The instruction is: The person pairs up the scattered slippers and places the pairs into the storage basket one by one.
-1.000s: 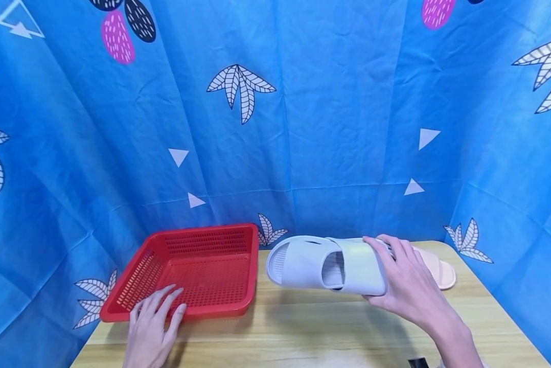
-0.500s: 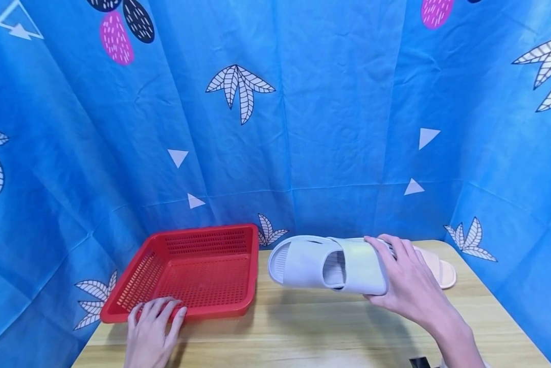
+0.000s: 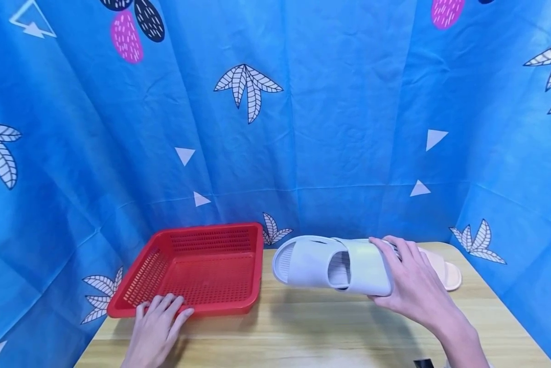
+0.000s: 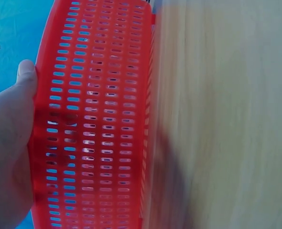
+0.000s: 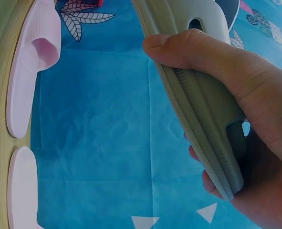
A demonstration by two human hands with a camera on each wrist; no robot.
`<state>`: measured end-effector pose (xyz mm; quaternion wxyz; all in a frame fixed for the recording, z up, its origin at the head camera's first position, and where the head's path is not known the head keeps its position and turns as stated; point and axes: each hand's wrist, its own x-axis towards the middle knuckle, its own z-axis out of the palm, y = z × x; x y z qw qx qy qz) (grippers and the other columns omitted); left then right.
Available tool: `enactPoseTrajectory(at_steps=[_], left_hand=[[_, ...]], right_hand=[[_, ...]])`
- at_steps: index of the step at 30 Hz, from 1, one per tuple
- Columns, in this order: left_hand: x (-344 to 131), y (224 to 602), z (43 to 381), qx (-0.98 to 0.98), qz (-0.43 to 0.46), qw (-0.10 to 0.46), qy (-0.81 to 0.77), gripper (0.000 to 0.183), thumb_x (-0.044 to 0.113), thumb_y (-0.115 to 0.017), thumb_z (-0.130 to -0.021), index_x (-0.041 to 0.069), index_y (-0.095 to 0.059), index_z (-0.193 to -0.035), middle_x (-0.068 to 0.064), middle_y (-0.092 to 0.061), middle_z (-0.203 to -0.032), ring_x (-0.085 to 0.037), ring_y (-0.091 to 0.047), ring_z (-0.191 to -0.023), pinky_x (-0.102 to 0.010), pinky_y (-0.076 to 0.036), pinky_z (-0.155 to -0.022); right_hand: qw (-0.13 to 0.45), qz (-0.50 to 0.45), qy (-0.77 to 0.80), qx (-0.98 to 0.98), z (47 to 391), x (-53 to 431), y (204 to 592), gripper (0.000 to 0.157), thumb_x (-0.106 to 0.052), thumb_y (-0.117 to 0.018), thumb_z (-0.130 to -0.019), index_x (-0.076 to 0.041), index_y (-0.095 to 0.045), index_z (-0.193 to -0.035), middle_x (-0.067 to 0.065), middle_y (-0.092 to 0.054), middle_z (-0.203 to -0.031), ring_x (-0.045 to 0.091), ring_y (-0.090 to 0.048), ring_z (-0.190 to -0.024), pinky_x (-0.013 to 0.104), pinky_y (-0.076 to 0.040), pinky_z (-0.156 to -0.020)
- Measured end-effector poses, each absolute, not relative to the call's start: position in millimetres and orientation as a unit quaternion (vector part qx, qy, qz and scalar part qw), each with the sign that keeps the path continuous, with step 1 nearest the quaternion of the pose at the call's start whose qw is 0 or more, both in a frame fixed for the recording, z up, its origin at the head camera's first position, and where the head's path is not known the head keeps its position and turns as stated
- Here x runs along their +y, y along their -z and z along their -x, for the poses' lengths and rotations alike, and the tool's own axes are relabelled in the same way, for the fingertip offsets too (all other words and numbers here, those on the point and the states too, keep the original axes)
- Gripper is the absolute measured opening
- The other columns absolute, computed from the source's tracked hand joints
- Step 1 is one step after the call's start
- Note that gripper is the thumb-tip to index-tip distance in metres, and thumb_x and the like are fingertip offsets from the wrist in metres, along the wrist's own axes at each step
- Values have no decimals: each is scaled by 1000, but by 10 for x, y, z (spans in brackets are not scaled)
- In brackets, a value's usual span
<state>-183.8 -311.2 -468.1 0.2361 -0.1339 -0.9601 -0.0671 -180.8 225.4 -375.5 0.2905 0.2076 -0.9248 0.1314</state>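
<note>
My right hand point(image 3: 413, 286) grips a pale grey slipper point(image 3: 310, 266) by its right end and holds it above the table, toe opening to the left. In the right wrist view my thumb lies across the grooved sole edge point(image 5: 183, 109), and fingertips show on the far side. I cannot tell whether it is one slipper or two nested together. My left hand point(image 3: 153, 332) hooks its fingers over the near rim of a red plastic basket point(image 3: 225, 308). The left wrist view has the thumb at the rim, and darker patches of the fingers show through the slots.
Pale pink slippers point(image 3: 452, 276) lie at the right back of the wooden table point(image 3: 330, 337), partly hidden behind my right hand. Seen from the right wrist, two of them lie end to end. A patterned blue curtain point(image 3: 340, 128) encloses the back and sides.
My left fingers have come down from above the basket onto its near rim. My right hand keeps the slipper in about the same spot. The head view has turned slightly left.
</note>
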Motion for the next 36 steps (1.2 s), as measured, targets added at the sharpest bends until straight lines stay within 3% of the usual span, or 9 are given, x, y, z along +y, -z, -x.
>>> enactPoseTrajectory(at_steps=[13, 26, 36], left_hand=[[-3171, 4703, 1879, -952, 162, 252, 57, 42, 44, -61, -89, 9, -69, -110, -12, -64, -110, -31, -49, -106, -51, -27, -80], [-3161, 4690, 1852, -958, 155, 236, 56, 45, 45, -58, -90, 8, -68, -113, -14, -64, -113, -32, -48, -109, -53, -26, -86], [-3166, 4652, 1848, -961, 152, 225, 50, 48, 47, -53, -93, 8, -66, -117, -13, -62, -117, -33, -47, -112, -55, -26, -91]], right_hand=[[292, -200, -137, -925, 1797, 2270, 3807, 115, -47, -90, -39, -14, -45, -139, 11, -48, -123, 28, -44, -104, 48, -39, -81], [259, -193, -174, -930, 1894, 2184, 3894, 111, -54, -88, -47, -13, -43, -140, 12, -50, -122, 31, -44, -106, 49, -36, -80], [240, -219, -182, -928, 2091, 2010, 3877, 110, -58, -85, -51, -14, -42, -142, 11, -50, -128, 29, -46, -105, 46, -44, -76]])
